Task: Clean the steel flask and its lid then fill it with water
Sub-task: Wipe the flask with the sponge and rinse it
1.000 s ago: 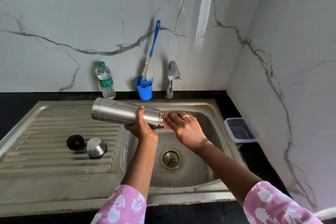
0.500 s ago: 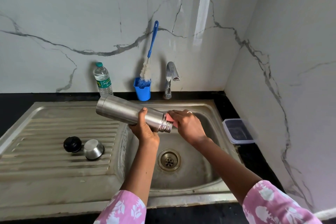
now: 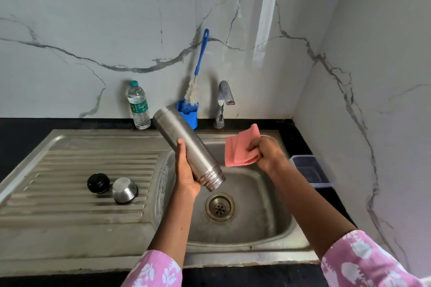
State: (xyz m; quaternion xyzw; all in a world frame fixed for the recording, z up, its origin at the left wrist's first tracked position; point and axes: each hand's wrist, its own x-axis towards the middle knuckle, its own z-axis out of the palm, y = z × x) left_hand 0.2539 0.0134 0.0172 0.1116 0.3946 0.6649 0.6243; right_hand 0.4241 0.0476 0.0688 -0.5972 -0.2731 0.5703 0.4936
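Observation:
My left hand (image 3: 185, 170) grips the steel flask (image 3: 186, 147) around its lower half, above the sink basin (image 3: 256, 212). The flask is tilted, its open threaded mouth pointing down toward the drain and its base up to the left. My right hand (image 3: 268, 154) pinches a folded pink cloth (image 3: 241, 148), held just right of the flask and apart from it. On the ribbed drainboard (image 3: 70, 170) lie the black stopper (image 3: 98, 183) and the steel cap (image 3: 124, 190), side by side.
A tap (image 3: 224, 100) stands behind the basin, with a blue holder (image 3: 190, 112) carrying a bottle brush (image 3: 198, 72) to its left. A plastic water bottle (image 3: 138, 105) stands against the wall. A clear plastic box (image 3: 310, 170) sits on the black counter at right.
The flask swung from nearly level to steeply tilted, mouth down. My right hand drew the pink cloth away from the flask's mouth and lifted it to the right.

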